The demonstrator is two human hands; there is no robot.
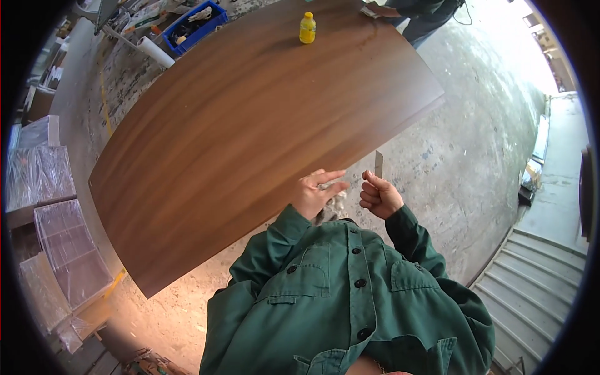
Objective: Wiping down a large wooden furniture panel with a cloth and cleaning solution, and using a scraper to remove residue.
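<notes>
My left hand (pixel 314 192) is over the near edge of a large brown wood-grain panel (pixel 250 131), its thumb and fingers stretched apart. Just below it shows a crumpled grey-white rag (pixel 335 204); whether the hand touches it I cannot tell. To the right, past the panel's edge, my right hand (pixel 380 196) is closed, thumb on top. A flat, narrow metal blade (pixel 379 164) sticks up from behind its fingers, and its lower end is hidden by the fist. The two hands are a short gap apart.
A yellow bottle (pixel 307 29) stands at the panel's far side. At the far right corner a person's hand (pixel 382 11) presses a cloth on the panel. Beyond the panel are a blue crate (pixel 195 28) and a white roll (pixel 155 52). Wrapped boxes (pixel 69 244) stack at left.
</notes>
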